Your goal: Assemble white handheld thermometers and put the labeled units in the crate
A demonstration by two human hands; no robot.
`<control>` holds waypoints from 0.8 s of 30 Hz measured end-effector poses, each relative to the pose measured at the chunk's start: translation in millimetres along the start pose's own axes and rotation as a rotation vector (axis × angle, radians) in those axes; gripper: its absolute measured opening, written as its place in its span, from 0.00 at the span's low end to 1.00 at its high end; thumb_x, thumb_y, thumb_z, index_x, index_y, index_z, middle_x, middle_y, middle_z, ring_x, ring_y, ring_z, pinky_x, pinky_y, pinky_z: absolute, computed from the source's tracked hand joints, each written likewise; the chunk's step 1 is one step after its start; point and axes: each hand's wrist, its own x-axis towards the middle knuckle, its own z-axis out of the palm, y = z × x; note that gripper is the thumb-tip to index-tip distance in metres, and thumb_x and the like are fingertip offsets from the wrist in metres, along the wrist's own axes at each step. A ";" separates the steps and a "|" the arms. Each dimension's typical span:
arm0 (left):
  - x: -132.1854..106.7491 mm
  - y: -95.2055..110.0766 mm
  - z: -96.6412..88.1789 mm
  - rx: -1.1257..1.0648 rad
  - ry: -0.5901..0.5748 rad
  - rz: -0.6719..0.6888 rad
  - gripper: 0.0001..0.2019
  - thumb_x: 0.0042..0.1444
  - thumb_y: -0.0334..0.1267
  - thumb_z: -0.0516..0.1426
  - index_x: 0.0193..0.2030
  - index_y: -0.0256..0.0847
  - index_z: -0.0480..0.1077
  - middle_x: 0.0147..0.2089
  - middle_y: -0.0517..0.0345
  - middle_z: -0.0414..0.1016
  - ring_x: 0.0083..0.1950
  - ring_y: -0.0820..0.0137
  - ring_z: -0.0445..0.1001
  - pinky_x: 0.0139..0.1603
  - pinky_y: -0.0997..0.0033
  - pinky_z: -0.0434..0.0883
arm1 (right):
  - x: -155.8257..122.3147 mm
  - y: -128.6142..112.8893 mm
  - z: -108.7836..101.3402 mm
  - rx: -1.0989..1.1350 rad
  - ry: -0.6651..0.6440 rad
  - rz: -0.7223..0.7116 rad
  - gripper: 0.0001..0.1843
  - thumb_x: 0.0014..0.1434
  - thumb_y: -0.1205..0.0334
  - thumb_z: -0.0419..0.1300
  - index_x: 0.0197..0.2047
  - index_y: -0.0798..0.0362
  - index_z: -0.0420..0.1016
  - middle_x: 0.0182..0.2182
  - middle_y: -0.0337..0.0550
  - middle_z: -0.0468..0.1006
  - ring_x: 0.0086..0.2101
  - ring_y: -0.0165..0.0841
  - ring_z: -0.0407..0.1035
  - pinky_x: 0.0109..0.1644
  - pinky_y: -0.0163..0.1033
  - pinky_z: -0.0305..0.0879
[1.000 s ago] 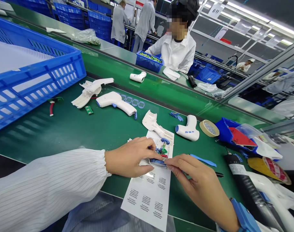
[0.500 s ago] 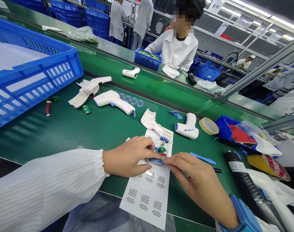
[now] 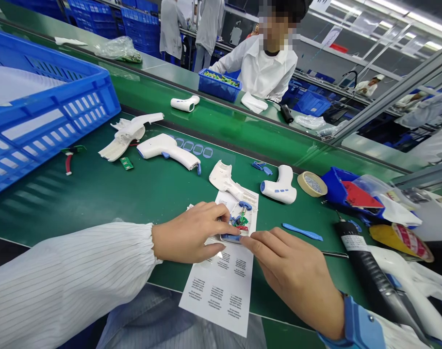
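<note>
Two hands on one small job: left hand (image 3: pixel 195 232) in from the left, right hand (image 3: pixel 291 271) from the right, fingertips meeting at the blue-edged part (image 3: pixel 231 238). Part location: over the printed sheet (image 3: pixel 217 291), near side of the green bench (image 3: pixel 162 194), just near of the green board (image 3: pixel 240 221) and red wiring (image 3: pixel 242 228).

Left grip: thumb and forefinger parted, forefinger against the part; firm hold or light steadying, can't tell. Right grip: fingertips bunched at the part's right end; pinch or plain press, can't tell, underside hidden.

Looks like fine fingertip adjustment. Steady with the left, make small moves with the right. Work the edges, stay off the face: probably scratches easily. Keep red wiring clear of the edge, could get trapped. On resistance, stop and check underneath, don't force. Mind the sheet, running past the near bench edge: could slide. For a stubborn edge, use the blue stick tool (image 3: pixel 302 231), off to the right.
</note>
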 end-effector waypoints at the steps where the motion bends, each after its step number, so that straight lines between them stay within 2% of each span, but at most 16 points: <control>1: 0.0 0.1 -0.1 0.001 0.001 -0.002 0.18 0.54 0.33 0.55 0.52 0.46 0.67 0.46 0.54 0.66 0.47 0.63 0.66 0.47 0.63 0.62 | 0.1 -1.5 -0.4 -0.002 -0.004 0.013 0.14 0.62 0.71 0.48 0.37 0.54 0.74 0.28 0.39 0.77 0.25 0.31 0.62 0.26 0.36 0.54; 7: -0.6 0.3 -0.9 -0.004 0.003 0.002 0.17 0.54 0.33 0.55 0.51 0.46 0.68 0.47 0.52 0.66 0.47 0.62 0.66 0.48 0.61 0.62 | 4.0 -6.1 -4.3 0.009 -0.076 0.135 0.13 0.60 0.72 0.50 0.36 0.54 0.75 0.25 0.40 0.76 0.25 0.31 0.64 0.25 0.35 0.54; 13: -0.2 0.8 -1.4 -0.017 0.005 0.006 0.18 0.53 0.32 0.56 0.52 0.44 0.68 0.46 0.52 0.66 0.47 0.61 0.65 0.48 0.61 0.63 | 2.1 -4.8 -3.6 -0.049 -0.037 0.018 0.14 0.60 0.73 0.49 0.38 0.55 0.75 0.30 0.41 0.78 0.26 0.32 0.64 0.27 0.37 0.57; 21: 0.2 -0.3 -1.6 -0.027 -0.012 0.007 0.19 0.53 0.32 0.56 0.52 0.44 0.68 0.46 0.52 0.65 0.48 0.61 0.65 0.48 0.61 0.62 | 6.8 -2.8 -5.7 -0.084 -0.078 -0.046 0.15 0.59 0.76 0.48 0.35 0.55 0.75 0.26 0.41 0.77 0.24 0.32 0.63 0.25 0.37 0.55; 24: -0.2 0.0 -1.8 -0.026 -0.015 0.006 0.19 0.52 0.32 0.56 0.52 0.44 0.68 0.46 0.52 0.65 0.47 0.62 0.65 0.48 0.61 0.63 | 8.4 -1.2 -5.9 -0.045 -0.108 -0.015 0.14 0.58 0.75 0.49 0.36 0.55 0.75 0.26 0.40 0.77 0.25 0.32 0.65 0.25 0.37 0.56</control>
